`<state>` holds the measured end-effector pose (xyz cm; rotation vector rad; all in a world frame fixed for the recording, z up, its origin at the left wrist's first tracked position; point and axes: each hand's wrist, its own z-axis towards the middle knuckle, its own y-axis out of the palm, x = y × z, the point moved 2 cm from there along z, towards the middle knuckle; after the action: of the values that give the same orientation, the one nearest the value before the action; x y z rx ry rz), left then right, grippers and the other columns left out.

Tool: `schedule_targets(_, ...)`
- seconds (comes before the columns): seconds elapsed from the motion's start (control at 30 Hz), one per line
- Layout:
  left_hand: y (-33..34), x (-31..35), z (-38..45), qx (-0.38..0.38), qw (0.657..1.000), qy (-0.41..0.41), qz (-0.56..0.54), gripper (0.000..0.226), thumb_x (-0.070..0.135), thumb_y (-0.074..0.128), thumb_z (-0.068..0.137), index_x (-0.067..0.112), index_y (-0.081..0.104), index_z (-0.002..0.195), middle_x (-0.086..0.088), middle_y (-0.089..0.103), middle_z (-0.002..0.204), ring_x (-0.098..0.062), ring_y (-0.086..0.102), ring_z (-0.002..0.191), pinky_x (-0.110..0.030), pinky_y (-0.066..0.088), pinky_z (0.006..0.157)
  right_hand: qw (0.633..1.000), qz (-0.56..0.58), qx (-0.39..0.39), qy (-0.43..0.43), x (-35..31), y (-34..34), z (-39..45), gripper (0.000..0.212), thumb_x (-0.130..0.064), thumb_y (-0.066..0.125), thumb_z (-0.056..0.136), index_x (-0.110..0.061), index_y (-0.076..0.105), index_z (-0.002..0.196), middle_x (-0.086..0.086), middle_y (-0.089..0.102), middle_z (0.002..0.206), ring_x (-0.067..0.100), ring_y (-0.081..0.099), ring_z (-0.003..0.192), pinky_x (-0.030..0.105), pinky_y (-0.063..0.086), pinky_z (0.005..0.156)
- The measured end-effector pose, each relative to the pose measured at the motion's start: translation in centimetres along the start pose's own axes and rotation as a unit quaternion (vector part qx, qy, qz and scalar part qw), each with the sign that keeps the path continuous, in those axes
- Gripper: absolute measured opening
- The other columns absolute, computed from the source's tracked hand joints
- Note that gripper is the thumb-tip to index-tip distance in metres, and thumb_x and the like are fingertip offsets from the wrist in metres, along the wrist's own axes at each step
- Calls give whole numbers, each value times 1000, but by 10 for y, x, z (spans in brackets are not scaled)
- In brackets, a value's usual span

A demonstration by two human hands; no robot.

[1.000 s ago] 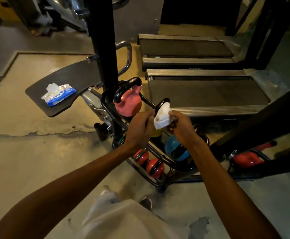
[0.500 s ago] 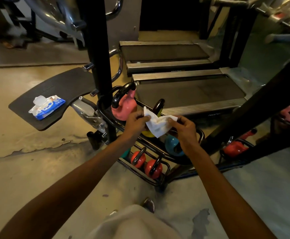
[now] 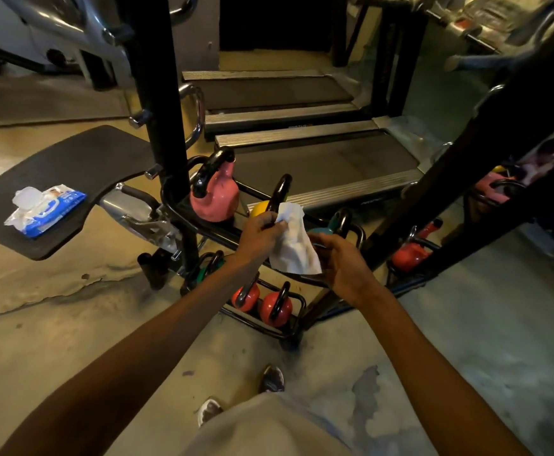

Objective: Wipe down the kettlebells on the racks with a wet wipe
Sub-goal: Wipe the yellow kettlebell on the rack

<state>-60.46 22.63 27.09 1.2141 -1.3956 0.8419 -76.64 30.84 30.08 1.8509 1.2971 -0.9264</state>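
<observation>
A white wet wipe [image 3: 293, 245] hangs unfolded between my hands, above the black kettlebell rack [image 3: 183, 213]. My left hand [image 3: 258, 232] pinches its top corner. My right hand [image 3: 343, 261] holds its lower right edge from underneath. On the top shelf stand a pink kettlebell [image 3: 214, 195], a yellow kettlebell [image 3: 259, 207] partly hidden by my left hand, and a teal kettlebell [image 3: 329, 227] behind my right hand. Two red kettlebells [image 3: 262, 301] sit on the bottom shelf, with a green one [image 3: 204, 271] to their left.
An open pack of wet wipes [image 3: 43, 209] lies on a black padded bench [image 3: 71, 166] to the left. Two treadmills [image 3: 318, 159] stand behind the rack. A second rack [image 3: 417, 248] with red and pink kettlebells is at right, behind a slanted black beam. Bare concrete floor lies underfoot.
The wipe has gone from a folded wad to a spread sheet hanging down. My right hand dropped to its lower edge. The view shifted right.
</observation>
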Motion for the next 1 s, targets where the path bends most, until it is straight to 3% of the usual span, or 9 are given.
schedule_targets(0.17,1,-6,-5,-2,1000,-14,-10,13,16,68,100,4,74,102,-14,71,96,-23,67,90,-42,53,83,1000,6,-26,-12,-2,-2,-10,33,-21,70,94,-8,72,125,10,78,109,22,76,93,31,61,72)
schedule_targets(0.3,1,-3,-13,-15,999,-25,-32,12,17,75,88,21,77,99,-10,77,102,-25,71,95,-46,57,84,999,-31,-13,-37,0,-3,-6,36,-11,78,90,-10,70,126,4,78,99,17,77,79,26,59,64)
schedule_targets(0.43,1,1,-19,-64,998,14,0,35,-8,73,86,20,75,107,-3,78,108,-25,74,104,-42,63,82,990,-54,-1,-127,-4,-14,5,22,-4,72,93,-15,72,112,12,76,114,29,76,101,36,62,77)
schedule_targets(0.53,3,6,-20,-45,997,56,18,23,-10,68,90,8,78,98,-7,77,107,-24,73,102,-32,63,77,975,-106,-22,-194,-9,-28,9,21,5,63,96,-12,75,98,9,75,110,28,72,105,36,63,78)
schedule_targets(0.63,12,5,-17,-25,997,61,39,18,-8,66,94,4,79,100,-11,76,111,-24,72,102,-35,62,80,971,-140,-22,-191,-12,-41,16,29,7,56,98,-13,74,88,6,73,107,30,69,107,43,63,82)
schedule_targets(0.77,30,1,-14,3,999,32,20,26,-12,57,94,2,79,96,-4,77,95,-18,72,90,-29,61,74,985,-100,-45,-132,-13,-55,24,25,-4,54,103,-13,75,95,10,73,111,32,69,109,49,61,90)
schedule_targets(0.87,41,0,-7,40,998,-22,-45,34,-9,52,93,8,80,84,-5,78,94,-26,71,95,-39,61,80,983,-106,-62,-135,-13,-61,27,10,-9,68,97,-15,75,101,5,76,108,26,73,107,43,64,86)
schedule_targets(0.93,46,-3,-4,47,996,-43,-57,18,0,64,95,10,78,93,-7,77,101,-28,71,101,-45,59,87,971,-150,-47,-181,-13,-64,32,21,-6,78,90,-17,72,107,4,75,111,20,73,108,35,64,83)
schedule_targets(1.0,48,-7,-4,45,998,-26,30,13,7,79,89,15,75,100,-6,74,106,-25,71,101,-41,60,84,959,-181,-28,-218,-13,-66,37,36,-5,81,88,-21,68,117,-2,74,111,11,72,105,27,63,84)
